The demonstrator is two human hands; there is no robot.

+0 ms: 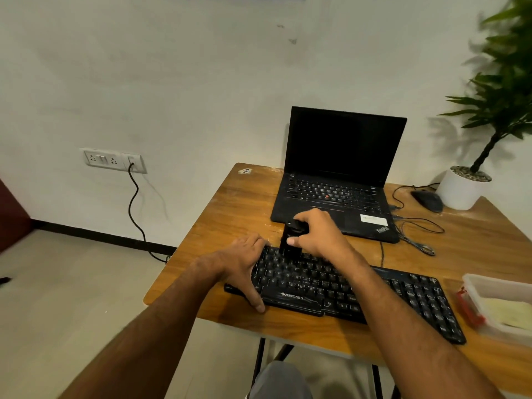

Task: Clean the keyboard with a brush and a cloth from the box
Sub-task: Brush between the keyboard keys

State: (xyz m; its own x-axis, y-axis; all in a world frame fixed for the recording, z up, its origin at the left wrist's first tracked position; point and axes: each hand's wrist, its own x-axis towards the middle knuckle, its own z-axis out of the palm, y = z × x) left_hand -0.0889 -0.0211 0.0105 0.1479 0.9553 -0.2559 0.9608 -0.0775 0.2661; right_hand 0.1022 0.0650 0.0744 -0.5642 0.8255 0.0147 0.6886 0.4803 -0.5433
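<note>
The keyboard (359,295) lies along the near edge of the table (230,203), in front of the laptop (336,180). The left hand (244,263) rests on its left end, fingers nearly straight over the far edge and thumb reaching down past the near edge, which steadies the board. The right hand (316,234) has its fingers and thumb curled round a dark brush (288,237), held upright with the lower end on the upper key rows.

Procedure, as judged from this position: keep the left hand pressing down so the board does not slide. Work the brush along each row toward one end, with light pressure, so that debris moves out of the gaps and is not packed into them. Then treat the right-hand key block, which is well apart from the brush at present.

Limits of view: the bristles are blurred and cannot be told from the keys. The box (498,300) at the right is cut off by the frame edge; a pale item inside may be the cloth, but this cannot be confirmed.
</note>
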